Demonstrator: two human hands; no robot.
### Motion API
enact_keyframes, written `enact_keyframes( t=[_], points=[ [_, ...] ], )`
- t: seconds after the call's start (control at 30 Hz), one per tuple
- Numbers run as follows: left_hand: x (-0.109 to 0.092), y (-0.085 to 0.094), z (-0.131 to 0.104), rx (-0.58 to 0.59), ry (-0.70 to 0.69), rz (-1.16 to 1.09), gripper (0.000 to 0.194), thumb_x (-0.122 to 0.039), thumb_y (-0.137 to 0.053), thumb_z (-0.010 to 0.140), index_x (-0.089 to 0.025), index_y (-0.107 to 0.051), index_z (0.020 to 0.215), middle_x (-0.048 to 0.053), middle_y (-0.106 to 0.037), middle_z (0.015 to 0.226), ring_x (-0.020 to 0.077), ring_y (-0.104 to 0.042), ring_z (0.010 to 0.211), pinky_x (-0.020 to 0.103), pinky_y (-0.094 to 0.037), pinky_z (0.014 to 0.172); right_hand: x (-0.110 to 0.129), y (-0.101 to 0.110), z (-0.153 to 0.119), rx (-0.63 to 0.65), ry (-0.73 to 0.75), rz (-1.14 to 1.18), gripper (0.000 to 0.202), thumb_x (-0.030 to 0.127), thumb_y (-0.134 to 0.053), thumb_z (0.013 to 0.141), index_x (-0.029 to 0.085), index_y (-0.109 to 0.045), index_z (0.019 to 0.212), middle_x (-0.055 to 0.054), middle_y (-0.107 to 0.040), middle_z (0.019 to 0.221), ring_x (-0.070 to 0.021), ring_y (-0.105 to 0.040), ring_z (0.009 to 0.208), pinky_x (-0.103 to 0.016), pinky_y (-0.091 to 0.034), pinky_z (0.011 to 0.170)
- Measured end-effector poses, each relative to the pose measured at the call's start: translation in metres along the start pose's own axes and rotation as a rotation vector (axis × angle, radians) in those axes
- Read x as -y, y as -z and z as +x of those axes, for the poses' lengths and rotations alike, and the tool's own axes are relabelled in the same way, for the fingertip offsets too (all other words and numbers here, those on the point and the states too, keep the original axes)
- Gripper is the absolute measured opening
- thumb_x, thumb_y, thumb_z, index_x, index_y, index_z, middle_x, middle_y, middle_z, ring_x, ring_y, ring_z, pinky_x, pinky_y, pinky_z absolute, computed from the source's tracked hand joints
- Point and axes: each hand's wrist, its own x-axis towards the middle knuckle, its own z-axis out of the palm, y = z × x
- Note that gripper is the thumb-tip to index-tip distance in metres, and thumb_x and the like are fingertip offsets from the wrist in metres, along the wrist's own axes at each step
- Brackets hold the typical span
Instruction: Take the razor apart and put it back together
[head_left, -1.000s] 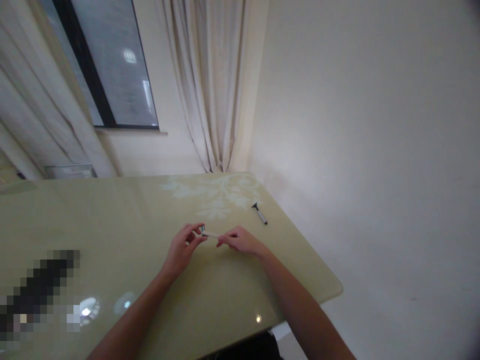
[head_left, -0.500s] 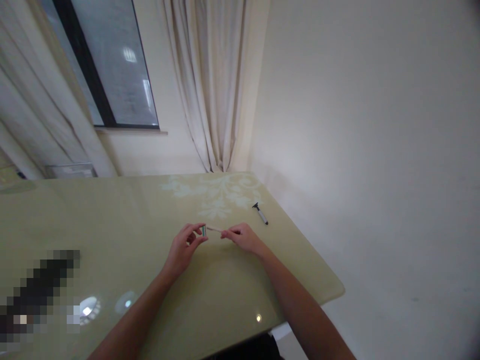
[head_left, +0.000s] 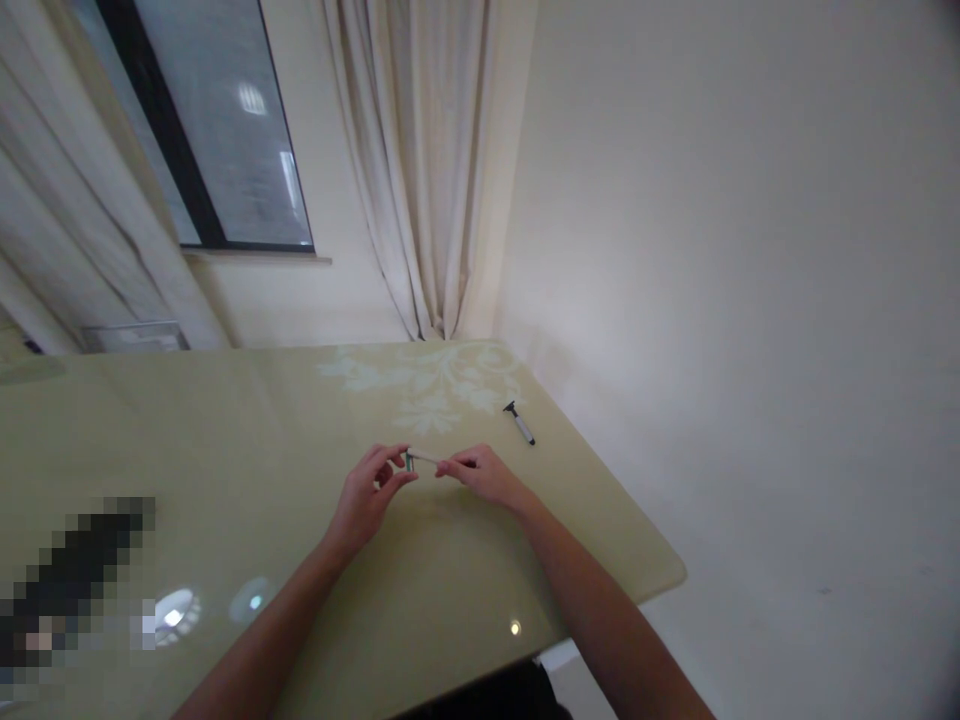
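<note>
My left hand (head_left: pixel 379 490) pinches a small rectangular piece (head_left: pixel 409 462) between thumb and fingertips. The piece has green, white and dark stripes and stands on edge; it is too small to name surely. A thin pale stick (head_left: pixel 426 457) is in the closed fingers of my right hand (head_left: pixel 476 472). Its far end meets the top of the striped piece. Both hands are just above the table. Beyond my right hand, a razor (head_left: pixel 520 424) with a grey handle and black head lies on the tabletop.
The glossy pale-green table (head_left: pixel 300 410) has a white floral pattern near its far edge. Its right edge runs close to a plain wall (head_left: pixel 712 300). A dark pixelated shape (head_left: pixel 75 580) covers the lower left. Curtains (head_left: pixel 420 160) and a window (head_left: pixel 225 120) are behind.
My right hand has shifted slightly left, bringing the stick's tip from just beside the striped piece onto its top. My left hand has stayed nearly still.
</note>
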Motion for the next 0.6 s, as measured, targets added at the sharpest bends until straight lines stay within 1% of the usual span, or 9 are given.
enact_keyframes(
  t=[0.07,0.13,0.27,0.37,0.47,0.6],
  points=[
    [0.001,0.001,0.0,0.0,-0.006,0.007,0.031,-0.035,-0.075,0.085,-0.022,-0.075,0.113,-0.001,-0.064,0.087,0.0112,-0.054,0.062,0.025,-0.047,0.061,0.0,0.001,-0.002,0.068,0.004,0.017,0.056,0.064,-0.061,0.094,0.014,-0.086,0.098,0.005,-0.04,0.056,-0.0103,-0.033,0.055,-0.026,-0.022,0.055],
    [0.001,0.002,0.0,0.0,-0.01,0.01,0.031,-0.034,-0.075,0.085,-0.022,-0.075,0.114,-0.001,-0.064,0.087,0.0108,-0.053,0.061,0.024,-0.047,0.06,0.001,0.002,-0.002,0.086,0.008,0.019,0.057,0.065,-0.061,0.093,0.014,-0.086,0.098,0.005,-0.039,0.056,-0.0101,-0.032,0.055,-0.026,-0.022,0.055],
    [0.0,-0.001,-0.001,-0.009,-0.02,-0.006,0.03,-0.035,-0.074,0.086,-0.022,-0.075,0.113,-0.001,-0.064,0.088,0.0114,-0.055,0.064,0.025,-0.048,0.062,0.001,0.001,0.0,-0.012,0.012,0.008,0.063,0.07,-0.059,0.093,0.013,-0.086,0.098,0.004,-0.042,0.057,-0.0112,-0.036,0.057,-0.027,-0.024,0.056],
    [0.0,-0.004,-0.002,-0.01,-0.016,-0.023,0.029,-0.035,-0.075,0.086,-0.022,-0.075,0.112,-0.001,-0.064,0.088,0.0117,-0.055,0.065,0.025,-0.048,0.063,0.001,0.001,0.0,-0.008,0.001,0.021,0.066,0.071,-0.056,0.094,0.013,-0.086,0.1,0.003,-0.044,0.058,-0.0115,-0.037,0.056,-0.027,-0.025,0.055],
    [-0.001,-0.003,-0.002,0.002,-0.009,-0.025,0.03,-0.034,-0.076,0.085,-0.023,-0.075,0.112,-0.001,-0.064,0.087,0.0116,-0.054,0.064,0.025,-0.048,0.062,0.005,0.003,-0.003,0.046,-0.009,0.06,0.064,0.07,-0.057,0.094,0.013,-0.085,0.1,0.004,-0.043,0.057,-0.0109,-0.035,0.054,-0.026,-0.025,0.054],
    [-0.003,0.002,0.0,0.0,0.002,-0.018,0.03,-0.034,-0.075,0.086,-0.024,-0.076,0.114,-0.001,-0.064,0.088,0.0113,-0.053,0.062,0.025,-0.047,0.062,0.011,0.008,-0.008,0.177,0.013,0.073,0.059,0.066,-0.059,0.095,0.013,-0.086,0.099,0.005,-0.04,0.056,-0.0104,-0.034,0.054,-0.026,-0.025,0.054]
  ],
)
